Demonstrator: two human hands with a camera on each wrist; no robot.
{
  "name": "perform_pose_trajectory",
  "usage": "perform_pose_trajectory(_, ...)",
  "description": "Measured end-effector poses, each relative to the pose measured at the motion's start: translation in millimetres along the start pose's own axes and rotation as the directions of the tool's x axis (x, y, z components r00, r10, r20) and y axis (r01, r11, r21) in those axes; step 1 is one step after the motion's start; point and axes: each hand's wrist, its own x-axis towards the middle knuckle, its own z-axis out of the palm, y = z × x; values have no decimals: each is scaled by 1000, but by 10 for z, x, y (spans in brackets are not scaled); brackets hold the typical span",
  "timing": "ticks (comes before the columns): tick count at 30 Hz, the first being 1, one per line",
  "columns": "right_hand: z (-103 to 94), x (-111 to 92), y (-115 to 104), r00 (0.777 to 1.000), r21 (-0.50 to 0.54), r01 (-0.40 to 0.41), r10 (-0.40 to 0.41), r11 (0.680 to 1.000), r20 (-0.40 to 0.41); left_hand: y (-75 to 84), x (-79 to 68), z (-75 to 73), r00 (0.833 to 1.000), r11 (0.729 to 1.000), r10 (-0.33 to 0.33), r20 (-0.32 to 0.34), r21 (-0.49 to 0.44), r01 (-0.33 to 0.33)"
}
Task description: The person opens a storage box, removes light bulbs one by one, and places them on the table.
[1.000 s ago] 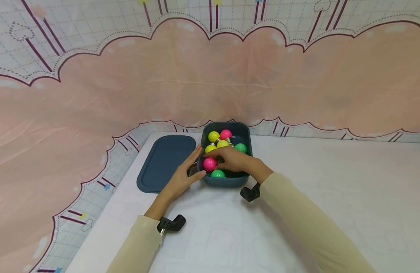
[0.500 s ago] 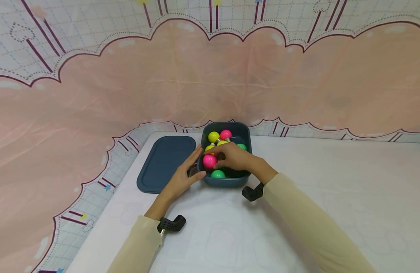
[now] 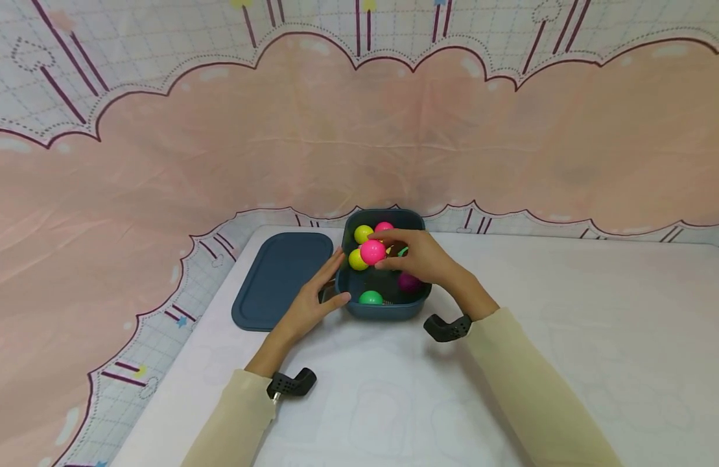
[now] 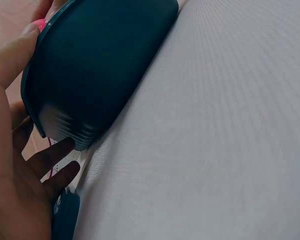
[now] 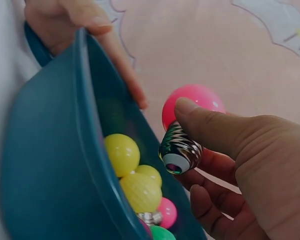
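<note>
My right hand [image 3: 420, 256] pinches a pink light bulb [image 3: 373, 252] between thumb and fingers, above a dark blue-green bin [image 3: 388, 312]. In the right wrist view the held light bulb's silvery screw base [image 5: 179, 150] points down toward the bin. More bulbs lie inside: yellow bulbs [image 3: 358, 260], a green bulb [image 3: 371, 298] near the front wall, a magenta bulb [image 3: 409, 283] at right and another pink bulb [image 3: 384, 226] at the back. My left hand [image 3: 312, 301], fingers extended, rests against the bin's left side; its thumb touches the rim in the left wrist view.
A flat dark blue lid [image 3: 283, 279] lies left of the bin, partly behind my left hand. Both stand on a white-covered table [image 3: 382, 402] near its back edge. A patterned pink cloth [image 3: 336, 143] hangs behind. Each wrist wears a black camera mount [image 3: 447, 328].
My right hand has lifted the pink light bulb from the bin's front left and moved it up and slightly right. A magenta bulb now shows at the right. My left hand stays put.
</note>
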Motion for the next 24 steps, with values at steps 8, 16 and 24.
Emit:
perform_pose_trajectory(8,-171,-142,44,991,42,-70,74,997,-115,13,0,6,1000,1000,-7,-3,-3,7)
perform_pose_trajectory(16,-224,-271,164,968,104,-134,153,985,-197,187,-20,-25,999,999,-42,22,-18,42)
perform_pose_trajectory(24,-329,-322,265,952,126,-168,195,978,-237,400,-36,-65,998,998,-46,31,-32,47)
